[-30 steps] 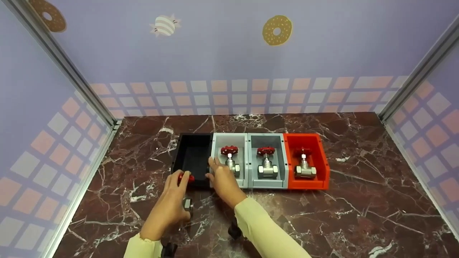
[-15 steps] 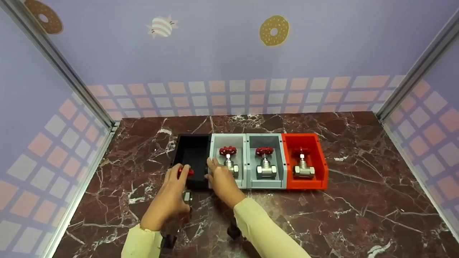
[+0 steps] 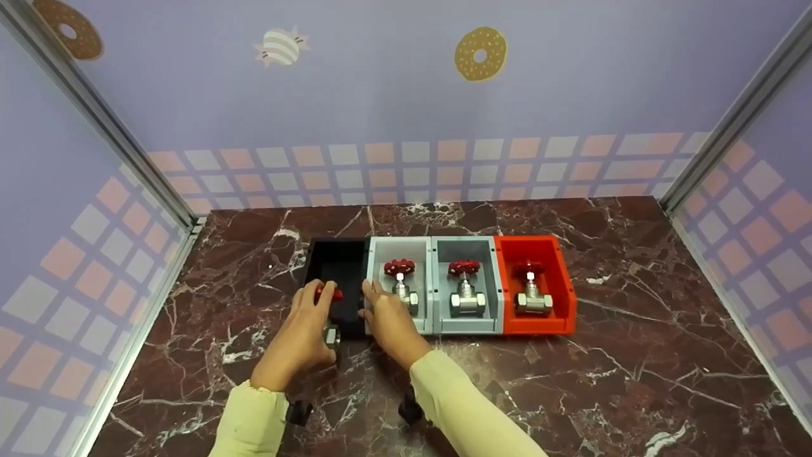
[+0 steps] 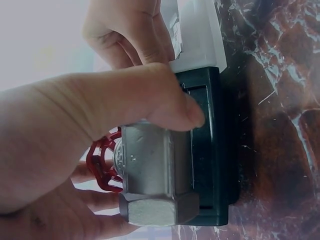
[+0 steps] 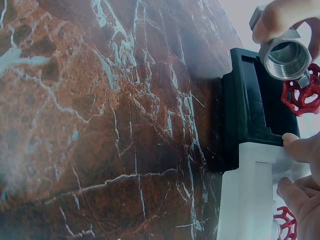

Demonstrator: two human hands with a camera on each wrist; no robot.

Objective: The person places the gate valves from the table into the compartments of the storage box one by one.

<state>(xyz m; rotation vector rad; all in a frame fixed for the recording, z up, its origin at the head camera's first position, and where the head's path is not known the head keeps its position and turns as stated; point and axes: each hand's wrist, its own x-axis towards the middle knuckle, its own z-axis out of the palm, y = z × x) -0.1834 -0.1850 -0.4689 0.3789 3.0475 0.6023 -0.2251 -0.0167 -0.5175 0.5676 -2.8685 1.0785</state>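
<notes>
My left hand [image 3: 298, 333] grips a metal gate valve [image 4: 155, 160] with a red handwheel [image 4: 105, 160]. Its thumb lies along the metal body, which is at the front edge of the black bin [image 3: 339, 254], with the handwheel over the bin. My right hand [image 3: 394, 320] is at the side walls where the black bin meets the white bin [image 5: 245, 195]. In the right wrist view its thumb [image 5: 296, 145] is on the black side and its fingers are inside the white bin, pinching the walls. A similar valve [image 3: 401, 289] stands in the white bin, partly behind that hand.
A grey bin [image 3: 466, 327] and a red bin [image 3: 564, 317] continue the row to the right. Each holds one red-wheeled valve, such as the grey bin's valve [image 3: 467, 298]. Brown marbled tabletop [image 3: 634, 355] surrounds the row, and a patterned wall [image 3: 406, 108] rises behind.
My left hand has carried the valve forward, from in front of the black bin to its front edge. The right hand keeps its hold, and the whole scene has shifted slightly left.
</notes>
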